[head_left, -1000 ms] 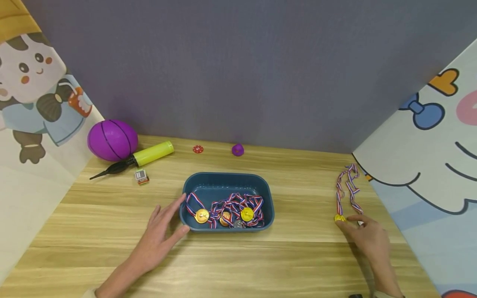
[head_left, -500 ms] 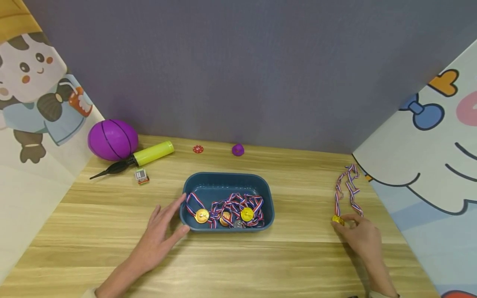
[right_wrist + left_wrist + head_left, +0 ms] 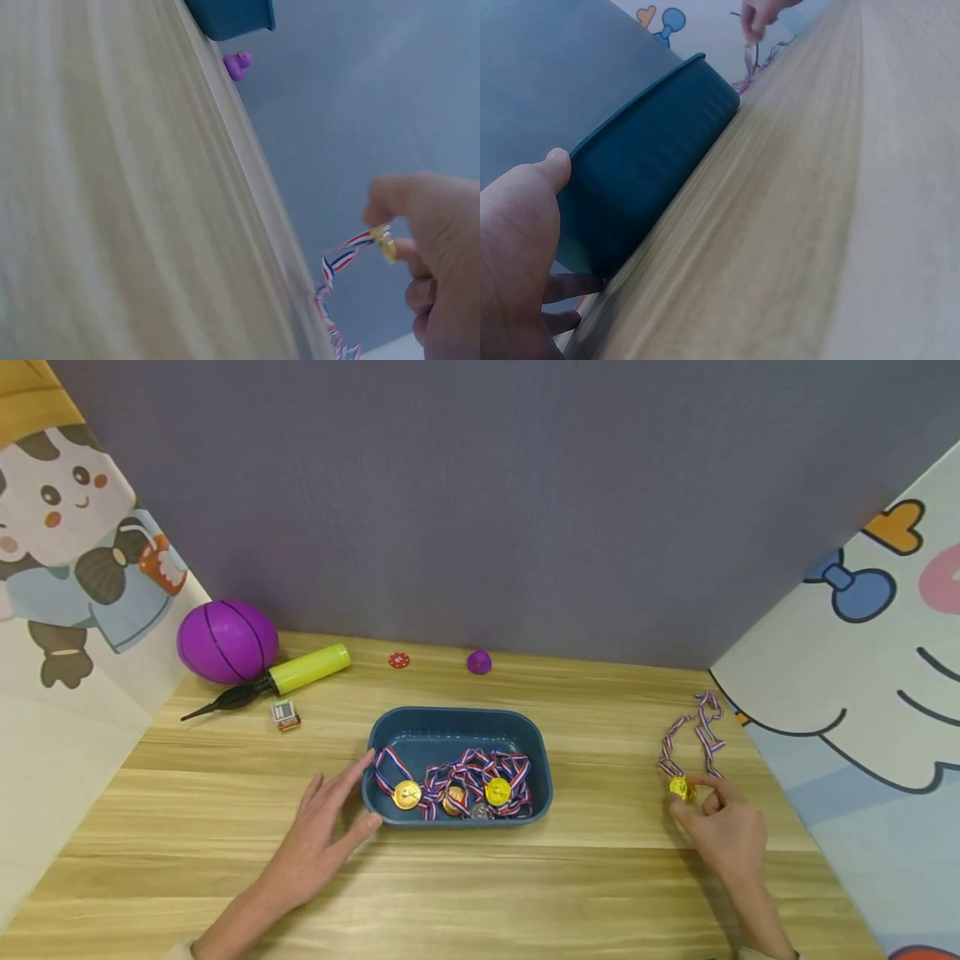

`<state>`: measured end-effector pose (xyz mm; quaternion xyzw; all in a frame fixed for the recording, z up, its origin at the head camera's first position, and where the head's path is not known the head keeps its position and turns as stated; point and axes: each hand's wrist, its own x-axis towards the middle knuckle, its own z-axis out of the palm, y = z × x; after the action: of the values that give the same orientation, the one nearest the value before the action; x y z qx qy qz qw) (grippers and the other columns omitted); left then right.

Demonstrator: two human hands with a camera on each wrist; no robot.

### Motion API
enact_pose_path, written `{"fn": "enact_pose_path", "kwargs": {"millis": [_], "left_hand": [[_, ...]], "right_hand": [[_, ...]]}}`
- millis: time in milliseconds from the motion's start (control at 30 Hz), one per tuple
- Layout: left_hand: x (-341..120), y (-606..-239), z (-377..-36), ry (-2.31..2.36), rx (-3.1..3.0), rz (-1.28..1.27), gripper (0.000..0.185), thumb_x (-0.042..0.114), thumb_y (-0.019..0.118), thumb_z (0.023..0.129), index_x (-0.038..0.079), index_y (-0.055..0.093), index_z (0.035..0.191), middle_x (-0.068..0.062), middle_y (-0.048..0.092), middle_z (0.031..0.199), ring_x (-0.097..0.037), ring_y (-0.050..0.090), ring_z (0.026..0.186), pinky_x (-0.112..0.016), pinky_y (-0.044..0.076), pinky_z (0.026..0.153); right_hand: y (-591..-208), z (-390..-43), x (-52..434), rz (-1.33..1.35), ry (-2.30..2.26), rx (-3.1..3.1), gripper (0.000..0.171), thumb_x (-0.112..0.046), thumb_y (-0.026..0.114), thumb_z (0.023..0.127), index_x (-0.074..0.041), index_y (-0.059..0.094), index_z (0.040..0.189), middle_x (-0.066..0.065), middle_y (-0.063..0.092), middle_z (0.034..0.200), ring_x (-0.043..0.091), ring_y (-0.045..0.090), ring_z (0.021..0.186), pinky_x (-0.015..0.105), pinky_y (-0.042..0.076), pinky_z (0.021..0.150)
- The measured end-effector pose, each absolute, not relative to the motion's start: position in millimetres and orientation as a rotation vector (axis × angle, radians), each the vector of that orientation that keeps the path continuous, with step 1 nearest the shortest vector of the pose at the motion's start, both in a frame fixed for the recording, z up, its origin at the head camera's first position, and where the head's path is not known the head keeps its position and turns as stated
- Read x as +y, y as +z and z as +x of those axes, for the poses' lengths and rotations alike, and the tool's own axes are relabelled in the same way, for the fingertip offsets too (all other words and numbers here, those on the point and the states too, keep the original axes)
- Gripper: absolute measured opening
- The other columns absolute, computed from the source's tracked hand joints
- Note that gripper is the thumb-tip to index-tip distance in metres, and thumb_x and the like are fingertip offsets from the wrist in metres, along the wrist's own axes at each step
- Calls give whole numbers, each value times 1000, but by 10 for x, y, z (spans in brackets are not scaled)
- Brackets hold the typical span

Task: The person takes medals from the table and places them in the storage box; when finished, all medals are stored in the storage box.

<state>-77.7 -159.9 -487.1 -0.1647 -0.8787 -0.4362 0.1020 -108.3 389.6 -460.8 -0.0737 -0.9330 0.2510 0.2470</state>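
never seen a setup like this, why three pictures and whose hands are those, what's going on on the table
These are one person's two bare hands, filmed by three cameras at the same moment. The wide picture comes from a camera on the person's head, looking down at a wooden table. The other two come from cameras strapped to each wrist, so they look skewed and very close.

In the middle sits a blue tray holding several gold medals on striped ribbons. The left hand rests with straight fingers against the tray's left end; the left wrist view shows that same tray wall up close.

The right hand pinches one more gold medal, whose ribbon trails across the table behind it.

At the back lie a purple ball, a yellow pump and a few small toys.
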Motion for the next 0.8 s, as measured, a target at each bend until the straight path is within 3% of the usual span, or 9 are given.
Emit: {"fn": "enact_pose_path", "kwargs": {"millis": [333, 500, 633, 800], "left_hand": [[-1596, -4865, -779, -1290, -2593, -487, 80, 27, 72, 107, 29, 32, 177, -12, 48, 172, -46, 47, 154, -74, 8, 133], [-1603, -4866, -773, -1287, -2595, -485, 80, 28, 72, 107, 29, 32, 177, -11, 49, 172, -45, 47, 154, -74, 8, 133], [-1604, -4865, -773, -1288, -2597, -486, 80, 28, 72, 108, 29, 32, 177, -11, 49, 171, -45, 47, 154, -75, 8, 133], [-1603, -4871, -776, -1290, -2609, -480, 80, 28, 72, 108, 31, 31, 177, -10, 48, 172, -45, 46, 155, -75, 8, 133]], "right_hand": [[-4437, -1063, 3660, -118, 812, -2262, 31, -8, 87, 78, 4, 81, 106, -4, 46, 57, -6, 40, 59, 12, 33, 64], [-4405, -1075, 3572, -80, 890, -2161, 29, -2, 83, 78, 6, 79, 106, -7, 50, 61, -5, 45, 65, 13, 37, 66], [-4398, -1099, 3512, 11, 968, -2059, 31, 4, 80, 76, 12, 77, 106, -17, 57, 79, -4, 51, 74, 11, 43, 73], [-4400, -1154, 3420, 217, 1114, -1995, 33, 17, 70, 80, 24, 65, 112, -12, 64, 114, -1, 64, 102, 11, 54, 96]]}}
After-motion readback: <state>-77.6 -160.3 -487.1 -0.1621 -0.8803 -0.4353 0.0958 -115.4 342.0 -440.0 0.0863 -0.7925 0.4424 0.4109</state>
